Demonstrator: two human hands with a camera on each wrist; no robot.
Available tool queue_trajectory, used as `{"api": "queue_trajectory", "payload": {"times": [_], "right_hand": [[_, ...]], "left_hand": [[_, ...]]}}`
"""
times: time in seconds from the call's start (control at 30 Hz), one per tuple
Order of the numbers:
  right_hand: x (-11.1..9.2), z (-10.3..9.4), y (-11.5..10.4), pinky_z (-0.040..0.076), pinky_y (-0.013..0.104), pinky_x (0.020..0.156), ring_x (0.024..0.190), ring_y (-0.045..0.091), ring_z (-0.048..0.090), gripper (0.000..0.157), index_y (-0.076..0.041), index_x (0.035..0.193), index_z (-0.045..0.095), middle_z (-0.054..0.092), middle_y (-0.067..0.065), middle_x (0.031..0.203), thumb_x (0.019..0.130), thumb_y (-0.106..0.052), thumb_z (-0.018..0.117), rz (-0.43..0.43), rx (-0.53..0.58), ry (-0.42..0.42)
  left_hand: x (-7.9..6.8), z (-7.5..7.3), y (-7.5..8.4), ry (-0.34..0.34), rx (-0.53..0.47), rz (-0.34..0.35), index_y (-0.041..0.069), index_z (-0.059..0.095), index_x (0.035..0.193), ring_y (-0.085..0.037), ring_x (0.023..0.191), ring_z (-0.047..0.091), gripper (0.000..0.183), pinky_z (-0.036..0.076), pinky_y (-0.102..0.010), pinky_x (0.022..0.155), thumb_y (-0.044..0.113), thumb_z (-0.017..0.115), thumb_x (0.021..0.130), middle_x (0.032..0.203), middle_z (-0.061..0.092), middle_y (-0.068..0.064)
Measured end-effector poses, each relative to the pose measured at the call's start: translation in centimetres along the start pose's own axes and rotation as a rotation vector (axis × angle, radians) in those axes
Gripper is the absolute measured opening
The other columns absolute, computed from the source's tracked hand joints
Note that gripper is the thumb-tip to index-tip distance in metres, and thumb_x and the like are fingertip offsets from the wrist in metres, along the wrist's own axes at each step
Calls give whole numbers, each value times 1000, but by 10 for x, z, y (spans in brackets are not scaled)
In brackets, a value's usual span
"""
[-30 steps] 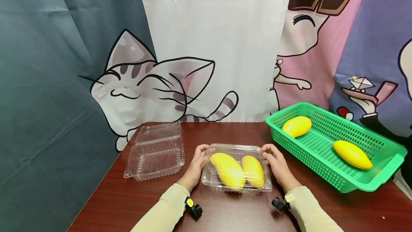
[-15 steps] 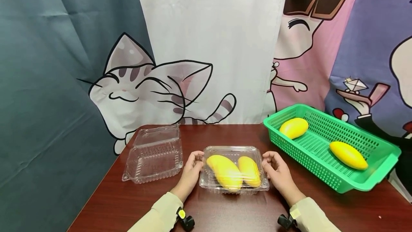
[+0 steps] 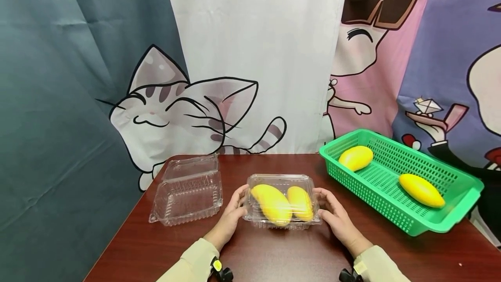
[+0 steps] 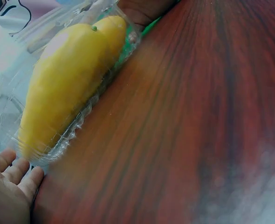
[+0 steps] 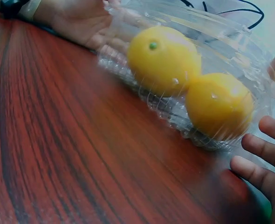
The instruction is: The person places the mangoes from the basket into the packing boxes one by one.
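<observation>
A closed clear plastic clamshell box (image 3: 280, 179) sits between my two hands near the middle of the table. Inside lie two yellow mangoes, a longer one (image 3: 272, 203) on the left and a shorter one (image 3: 300, 203) on the right. My left hand (image 3: 228, 219) grips the box's left side, thumb by the front corner and fingers further back. On the opposite side, my right hand (image 3: 338, 219) holds it in the same way. From the right wrist, the fingertips (image 5: 242, 164) show low along the ribbed base.
An open, clear clamshell box (image 3: 192, 193) stands at the left of the table (image 3: 270, 253). To the right, a green plastic basket (image 3: 407, 216) holds two more mangoes (image 3: 422, 190), well apart. A printed curtain (image 3: 274, 55) hangs behind the table's back edge.
Half a second ago my fingers were more bent at the box's sides; now they spread along it, thumbs at the front corners. The box has shifted up and away from me with its mangoes.
</observation>
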State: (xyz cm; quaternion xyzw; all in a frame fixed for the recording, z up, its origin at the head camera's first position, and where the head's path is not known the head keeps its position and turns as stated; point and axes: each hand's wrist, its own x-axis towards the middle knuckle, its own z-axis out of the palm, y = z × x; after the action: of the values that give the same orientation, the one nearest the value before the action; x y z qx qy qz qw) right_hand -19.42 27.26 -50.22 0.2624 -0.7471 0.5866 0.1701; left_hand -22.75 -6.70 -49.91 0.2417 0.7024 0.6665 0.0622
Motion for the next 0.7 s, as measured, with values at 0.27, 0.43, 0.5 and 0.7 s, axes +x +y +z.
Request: {"api": "queue_trajectory", "payload": {"times": [0.27,0.43,0.5,0.7], "right_hand": [[7,7,3,50,23,76,92,12,60,43,3,134,51,59,22,114,92,10,52,95,-63,88],[14,10,6,46,33,46,53,25,51,31,3,130,49,54,17,77,99,4,50,198,-15,114],[16,12,7,43,31,44,49,23,49,30,0,130,49,53,13,69,100,1,48,259,-18,131],[26,22,11,37,26,43,47,11,43,27,-4,127,50,48,5,60,100,-1,47,322,7,208]], "left_hand": [[5,4,1,49,-1,-40,7,21,159,-42,148,21,72,24,-52,112,-4,41,90,164,19,-21],[13,7,-3,109,34,-59,10,23,159,-42,146,27,70,27,-55,112,-2,42,93,161,23,-22],[16,9,-5,150,68,-69,12,25,159,-41,143,33,68,30,-55,111,0,42,94,158,28,-22],[26,14,-5,299,162,-88,17,34,156,-31,130,44,65,39,-46,98,5,44,92,148,43,-17]]}}
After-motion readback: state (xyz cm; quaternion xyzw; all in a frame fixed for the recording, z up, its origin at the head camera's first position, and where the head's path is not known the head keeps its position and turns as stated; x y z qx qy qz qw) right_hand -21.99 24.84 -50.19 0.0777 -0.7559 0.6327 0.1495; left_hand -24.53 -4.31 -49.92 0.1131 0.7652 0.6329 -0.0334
